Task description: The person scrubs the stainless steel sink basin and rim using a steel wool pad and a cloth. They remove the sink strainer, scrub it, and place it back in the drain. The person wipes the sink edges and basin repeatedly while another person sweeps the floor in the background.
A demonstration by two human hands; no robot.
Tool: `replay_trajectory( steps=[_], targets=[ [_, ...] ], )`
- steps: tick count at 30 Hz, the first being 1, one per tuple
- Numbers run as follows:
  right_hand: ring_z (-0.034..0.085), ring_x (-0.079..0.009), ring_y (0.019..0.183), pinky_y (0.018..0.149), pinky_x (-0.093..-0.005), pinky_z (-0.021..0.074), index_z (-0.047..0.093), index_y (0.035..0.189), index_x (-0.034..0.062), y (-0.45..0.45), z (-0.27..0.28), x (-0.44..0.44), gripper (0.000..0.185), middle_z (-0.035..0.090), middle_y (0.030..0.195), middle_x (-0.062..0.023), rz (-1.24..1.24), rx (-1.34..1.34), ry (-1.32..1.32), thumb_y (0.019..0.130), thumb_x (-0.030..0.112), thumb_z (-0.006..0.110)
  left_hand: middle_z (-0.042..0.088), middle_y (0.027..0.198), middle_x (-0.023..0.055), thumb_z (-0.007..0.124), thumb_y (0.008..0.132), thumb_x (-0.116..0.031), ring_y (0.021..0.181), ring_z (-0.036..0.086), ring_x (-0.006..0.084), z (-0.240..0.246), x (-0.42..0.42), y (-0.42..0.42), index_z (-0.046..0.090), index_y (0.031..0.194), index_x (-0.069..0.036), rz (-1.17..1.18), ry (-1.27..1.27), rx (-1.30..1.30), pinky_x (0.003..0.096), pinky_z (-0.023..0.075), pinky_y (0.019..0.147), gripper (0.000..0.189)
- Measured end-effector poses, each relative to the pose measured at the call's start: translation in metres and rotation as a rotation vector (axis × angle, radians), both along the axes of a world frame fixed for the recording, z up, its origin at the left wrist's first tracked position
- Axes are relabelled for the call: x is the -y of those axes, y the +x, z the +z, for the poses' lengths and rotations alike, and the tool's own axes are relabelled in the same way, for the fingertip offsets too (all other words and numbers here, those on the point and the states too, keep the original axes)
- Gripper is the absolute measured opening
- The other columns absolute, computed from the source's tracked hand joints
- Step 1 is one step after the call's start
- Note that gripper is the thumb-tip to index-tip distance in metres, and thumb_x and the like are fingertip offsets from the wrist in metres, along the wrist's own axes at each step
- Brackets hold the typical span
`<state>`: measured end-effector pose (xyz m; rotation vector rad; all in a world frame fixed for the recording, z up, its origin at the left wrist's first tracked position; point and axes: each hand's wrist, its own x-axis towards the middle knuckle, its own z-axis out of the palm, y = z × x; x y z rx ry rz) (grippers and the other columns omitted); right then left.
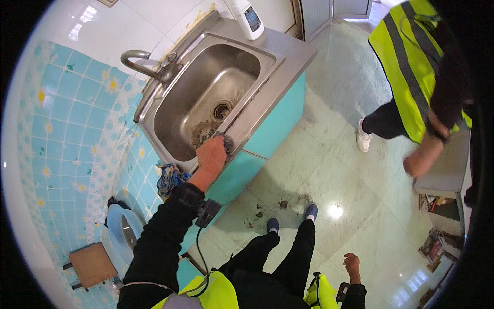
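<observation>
My left hand (211,153) presses a dark, wiry scouring pad (229,144) against the front rim of the stainless steel sink (252,102). Dark grime lies in the basin close to that hand, beside the drain (221,111). A crumpled patterned cloth (170,180) rests on the counter's near left corner, next to my left wrist. At the lower right my right hand (351,265) hangs over the floor, fingers loosely curled, with no object seen in it. A curved metal faucet (141,63) rises behind the basin.
A white bottle (249,21) stands on the counter's far end. Another person in a yellow vest (409,65) is at the right, beside a cabinet (444,174). Dark debris (283,204) lies near my feet. A blue basin (123,228) and a brown board (92,266) sit lower left.
</observation>
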<state>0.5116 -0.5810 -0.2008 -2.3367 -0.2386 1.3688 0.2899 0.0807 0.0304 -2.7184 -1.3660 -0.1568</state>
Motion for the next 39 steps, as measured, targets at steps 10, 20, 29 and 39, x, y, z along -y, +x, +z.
replay_trajectory(
  steps=[10,20,29,39],
  targets=[
    [0.057,-0.0123,0.056,0.045,-0.0244,0.0443,0.058,0.089,0.0037,0.042,0.014,-0.057,0.020,0.057,0.067,-0.0040,-0.047,0.013,0.209,0.072,-0.003,0.048,0.060,0.082,0.0152,0.054,0.075,-0.012,0.075,0.060,0.0347,-0.007,-0.059,0.163,0.057,0.084,-0.006,-0.017,-0.037,0.094,0.0454,0.0475,0.064,0.011],
    [0.056,-0.0127,0.054,0.042,-0.0245,0.0429,0.058,0.088,0.0027,0.057,-0.008,-0.019,0.022,0.055,0.064,-0.0039,-0.044,-0.049,0.158,0.070,-0.005,0.048,0.061,0.081,0.0147,0.051,0.077,-0.012,0.075,0.061,0.0333,-0.009,-0.060,0.158,0.059,0.087,-0.008,-0.016,0.047,0.057,0.0438,0.0483,0.064,0.013],
    [0.059,-0.0137,0.059,0.046,-0.0257,0.0445,0.059,0.091,0.0031,0.075,0.004,-0.063,0.023,0.058,0.069,-0.0044,-0.077,-0.124,0.193,0.071,-0.002,0.050,0.061,0.079,0.0144,0.050,0.077,-0.010,0.072,0.061,0.0334,0.000,-0.047,0.142,0.058,0.084,-0.008,-0.028,0.093,0.091,0.0436,0.0480,0.064,0.011],
    [0.058,-0.0127,0.062,0.051,-0.0266,0.0455,0.059,0.092,0.0031,0.092,-0.004,-0.058,0.021,0.058,0.071,-0.0033,-0.069,0.000,0.189,0.072,-0.001,0.051,0.059,0.075,0.0133,0.054,0.077,-0.017,0.068,0.059,0.0326,-0.033,-0.097,0.207,0.056,0.079,-0.008,-0.181,0.077,0.220,0.0431,0.0451,0.059,0.010]
  ],
)
